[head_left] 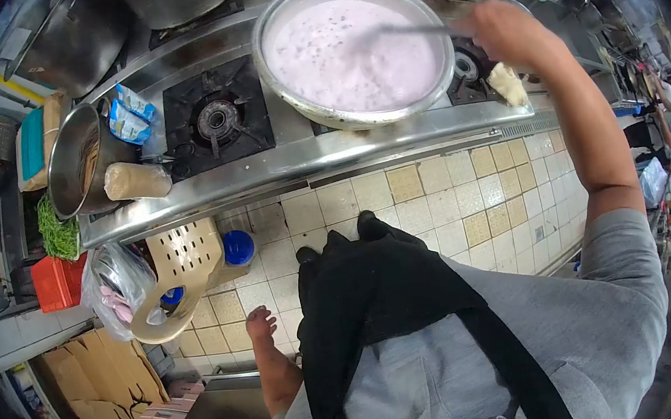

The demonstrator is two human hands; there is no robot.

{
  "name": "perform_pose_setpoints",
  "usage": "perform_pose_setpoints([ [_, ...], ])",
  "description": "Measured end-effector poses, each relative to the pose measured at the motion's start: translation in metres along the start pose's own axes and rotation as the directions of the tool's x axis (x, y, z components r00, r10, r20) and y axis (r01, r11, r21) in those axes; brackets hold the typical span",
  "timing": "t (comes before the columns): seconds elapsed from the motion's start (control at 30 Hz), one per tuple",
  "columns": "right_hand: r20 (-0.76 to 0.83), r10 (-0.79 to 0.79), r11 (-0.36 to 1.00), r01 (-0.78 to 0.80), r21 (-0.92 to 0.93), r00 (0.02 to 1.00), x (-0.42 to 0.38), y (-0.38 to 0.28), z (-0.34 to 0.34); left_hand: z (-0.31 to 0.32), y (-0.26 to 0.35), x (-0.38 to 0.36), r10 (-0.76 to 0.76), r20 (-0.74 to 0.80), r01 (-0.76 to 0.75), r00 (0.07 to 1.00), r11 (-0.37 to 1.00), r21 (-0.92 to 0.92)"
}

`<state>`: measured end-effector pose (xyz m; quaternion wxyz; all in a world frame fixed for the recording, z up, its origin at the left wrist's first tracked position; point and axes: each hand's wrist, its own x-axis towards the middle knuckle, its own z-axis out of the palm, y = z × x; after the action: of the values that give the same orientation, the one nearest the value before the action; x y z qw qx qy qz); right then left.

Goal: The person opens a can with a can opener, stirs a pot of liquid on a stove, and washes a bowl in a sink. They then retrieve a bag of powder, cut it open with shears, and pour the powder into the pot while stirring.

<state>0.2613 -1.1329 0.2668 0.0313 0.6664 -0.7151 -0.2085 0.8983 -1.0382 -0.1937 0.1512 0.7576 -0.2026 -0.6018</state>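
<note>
My right hand (504,31) is closed around the long handle of a stirring utensil (427,29). Its lower end is blurred and sunk in a pale pinkish-purple liquid (335,60) with small lumps, so its kind is hidden. The liquid fills a wide metal basin (441,86) on the stove. Down by my side hangs my left hand (261,323), away from the counter, with slightly bent fingers and nothing in it.
A bare gas burner (218,119) lies left of the basin. Near it are a steel pot (66,170), a wrapped beige roll (138,181) and blue packets (130,113). A folded cloth (507,85) sits at right. A beige plastic stool (183,252) stands below.
</note>
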Motion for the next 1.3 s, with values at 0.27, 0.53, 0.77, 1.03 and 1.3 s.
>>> perform_pose_setpoints([
  [0.27, -0.218, 0.092, 0.994, -0.102, -0.034, 0.972, 0.107, 0.024, 0.069, 0.021, 0.006, -0.013, -0.005, 0.011, 0.005, 1.0, 1.0, 0.028],
  [0.53, 0.12, -0.022, 0.999, 0.028, -0.043, 0.992, 0.065, 0.033, 0.092, 0.022, -0.046, -0.002, -0.034, 0.113, 0.028, 0.993, 0.998, 0.053],
  [0.77, 0.639, -0.162, 0.92, -0.119, 0.374, 0.752, 0.021, 0.007, 0.025, 0.018, -0.023, 0.002, -0.111, 0.054, 0.113, 0.992, 0.993, -0.027],
  [1.03, 0.514, -0.118, -0.04, -0.521, 0.853, 0.85, 0.032, -0.069, 0.082, 0.02, 0.012, 0.005, -0.029, 0.046, 0.029, 0.999, 0.999, 0.018],
  [1.3, 0.309, 0.194, -0.09, -0.296, 0.951, 0.931, 0.032, -0.024, 0.114, 0.027, 0.007, -0.011, -0.031, 0.014, 0.031, 0.999, 0.999, 0.042],
])
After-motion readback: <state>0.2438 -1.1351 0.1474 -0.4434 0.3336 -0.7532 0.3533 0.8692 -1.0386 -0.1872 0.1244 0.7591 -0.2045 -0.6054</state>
